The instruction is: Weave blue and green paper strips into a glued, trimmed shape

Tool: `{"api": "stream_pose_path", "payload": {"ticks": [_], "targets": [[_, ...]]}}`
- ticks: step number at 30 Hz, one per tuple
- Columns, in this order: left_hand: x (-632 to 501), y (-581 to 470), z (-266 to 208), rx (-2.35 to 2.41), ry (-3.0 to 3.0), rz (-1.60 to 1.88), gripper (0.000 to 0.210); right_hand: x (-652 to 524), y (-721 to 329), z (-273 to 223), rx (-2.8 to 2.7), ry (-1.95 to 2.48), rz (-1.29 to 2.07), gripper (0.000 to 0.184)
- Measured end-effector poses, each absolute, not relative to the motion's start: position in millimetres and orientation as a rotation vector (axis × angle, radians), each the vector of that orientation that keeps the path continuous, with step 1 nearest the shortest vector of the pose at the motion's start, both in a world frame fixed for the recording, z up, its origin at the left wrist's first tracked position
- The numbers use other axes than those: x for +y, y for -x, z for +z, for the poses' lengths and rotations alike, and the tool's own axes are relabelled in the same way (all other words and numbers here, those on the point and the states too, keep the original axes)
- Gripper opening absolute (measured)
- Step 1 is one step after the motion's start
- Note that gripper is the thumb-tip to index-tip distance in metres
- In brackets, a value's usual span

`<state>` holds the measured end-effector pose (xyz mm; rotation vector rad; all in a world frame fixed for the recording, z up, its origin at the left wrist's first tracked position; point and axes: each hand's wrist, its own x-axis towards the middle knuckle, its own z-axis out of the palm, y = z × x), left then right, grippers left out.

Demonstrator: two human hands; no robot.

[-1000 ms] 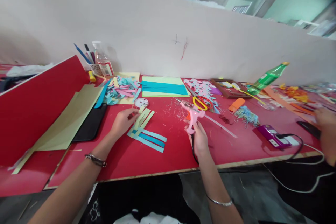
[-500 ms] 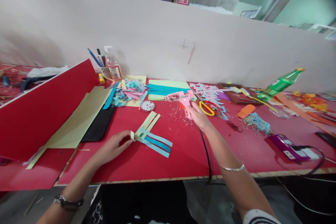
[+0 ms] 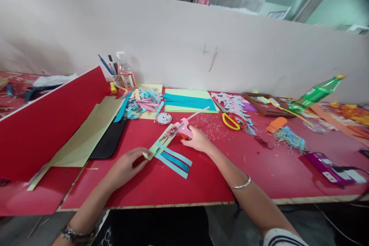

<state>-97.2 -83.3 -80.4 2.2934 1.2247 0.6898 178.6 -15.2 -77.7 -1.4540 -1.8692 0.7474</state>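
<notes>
My right hand [image 3: 197,139] is closed round the handle of a pink hot glue gun [image 3: 184,127], with a clear glue stick poking out of its back. The gun's nozzle points down and left, over the pale yellow paper strips [image 3: 157,143]. Blue paper strips [image 3: 176,164] cross these and fan out to the right on the table. At the left end of the strips, my left hand [image 3: 131,164] pinches a folded yellow strip end between thumb and fingers. Whether the nozzle touches the paper I cannot tell.
Behind the strips are a round lid [image 3: 163,118], a heap of paper scraps [image 3: 144,102] and blue sheets [image 3: 188,101]. Scissors [image 3: 230,121] lie right of these. A green bottle [image 3: 317,94] leans at the back right. A purple power socket [image 3: 330,167] sits near the front edge.
My right hand has brought the glue gun left and down, from beside the scissors to over the yellow strips. My left hand stays at the strip end.
</notes>
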Motion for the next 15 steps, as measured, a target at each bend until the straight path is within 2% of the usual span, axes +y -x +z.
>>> {"api": "stream_pose_path", "payload": {"ticks": [4, 15], "targets": [[-83.0, 97.6, -84.2, 1.259, -2.364, 0.635, 0.017, -17.0, -180.6, -76.4, -1.911, 1.456, 0.737, 0.02], [-81.7, 101.8, -92.9, 1.295, -2.453, 0.599, 0.021, -19.7, -178.8, -76.2, -2.041, 1.499, 0.656, 0.019]]}}
